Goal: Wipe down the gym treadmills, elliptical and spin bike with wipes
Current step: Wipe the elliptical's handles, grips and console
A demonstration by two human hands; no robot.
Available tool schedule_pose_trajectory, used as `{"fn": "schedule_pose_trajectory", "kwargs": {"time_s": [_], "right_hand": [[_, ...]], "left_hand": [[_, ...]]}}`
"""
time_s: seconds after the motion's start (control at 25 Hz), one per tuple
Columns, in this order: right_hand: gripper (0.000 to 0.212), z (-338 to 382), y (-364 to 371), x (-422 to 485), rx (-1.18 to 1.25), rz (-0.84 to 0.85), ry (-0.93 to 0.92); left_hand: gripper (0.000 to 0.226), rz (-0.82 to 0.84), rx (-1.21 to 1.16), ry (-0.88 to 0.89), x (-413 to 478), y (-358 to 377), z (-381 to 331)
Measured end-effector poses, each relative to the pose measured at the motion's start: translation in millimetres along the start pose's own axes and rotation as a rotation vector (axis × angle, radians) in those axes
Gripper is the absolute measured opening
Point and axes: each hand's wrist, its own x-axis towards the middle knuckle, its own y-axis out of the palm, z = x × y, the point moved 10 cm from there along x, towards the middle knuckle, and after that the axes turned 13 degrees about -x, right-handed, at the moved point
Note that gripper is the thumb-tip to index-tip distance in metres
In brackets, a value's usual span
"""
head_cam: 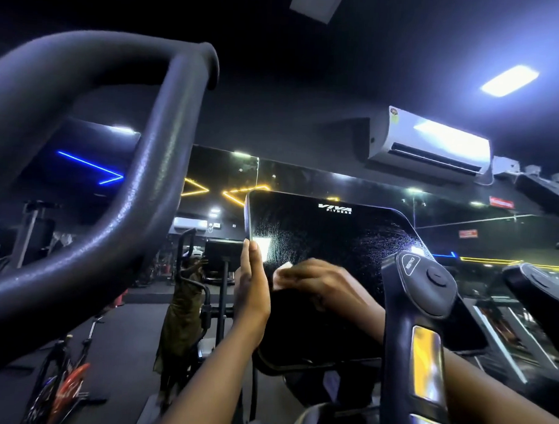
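A black glossy console screen (pixel 328 232) marked VIVA FITNESS stands in front of me, streaked with wet smears. My left hand (pixel 252 283) rests flat against the screen's left edge, fingers straight and pointing up. My right hand (pixel 320 283) presses a white wipe (pixel 282 275) against the lower part of the screen; only a corner of the wipe shows past the fingers. A dark handle (pixel 423 312) with a round button and a yellow-lit metal grip rises in front of my right forearm.
A thick looped black handlebar (pixel 140 162) fills the left side, close to the camera. Behind it a spin bike (pixel 66 379) stands low at the left, and other machines show in a wall mirror. An air conditioner (pixel 432 144) hangs upper right. Another machine's console (pixel 535 284) sits at the right.
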Motion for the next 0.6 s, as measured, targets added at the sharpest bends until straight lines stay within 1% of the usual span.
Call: {"fn": "schedule_pose_trajectory", "kwargs": {"time_s": [0.04,0.12,0.16,0.2,0.24,0.28,0.32,0.36,0.44,0.52,0.6], "right_hand": [[0.031,-24.6,-6.6,2.3,-0.022,-0.061,0.098],[0.036,-96.7,-18.6,7.0,-0.052,-0.21,0.431],[0.035,-131.0,-17.9,7.0,-0.054,-0.224,0.601],[0.033,-157.4,-10.5,6.1,-0.048,-0.177,0.734],[0.032,-173.6,-0.2,3.6,-0.051,-0.108,0.819],[0.034,-180.7,10.5,2.0,-0.065,-0.045,0.85],[0.036,-177.3,18.0,2.1,-0.081,-0.009,0.837],[0.039,-164.6,22.1,4.3,-0.094,-0.003,0.785],[0.041,-119.7,23.2,8.8,-0.096,-0.029,0.614],[0.038,-71.3,12.0,1.4,-0.087,-0.041,0.455],[0.044,-21.6,-2.7,-13.9,-0.081,-0.02,0.27]], "left_hand": [[0.088,0.002,0.019,0.008,-1.2,0.4,-1.4],[0.074,0.003,0.045,0.01,-1.9,0.7,-1.6],[0.068,0.004,0.056,0.013,-0.7,0.8,-1.9],[0.064,0.004,0.062,0.014,0.6,1.2,-1.3],[0.062,0.005,0.066,0.015,1.7,2.0,-0.9],[0.061,0.007,0.072,0.025,2.7,2.8,-1.3],[0.06,0.01,0.084,0.034,2.5,2.9,-1.8],[0.059,0.015,0.098,0.039,2.5,2.9,-1.8],[0.06,0.026,0.122,0.047,3.0,2.3,0.2],[0.063,0.027,0.14,0.051,5.3,2.5,0.1],[0.064,0.027,0.146,0.071,8.2,3.0,-2.6]]}}
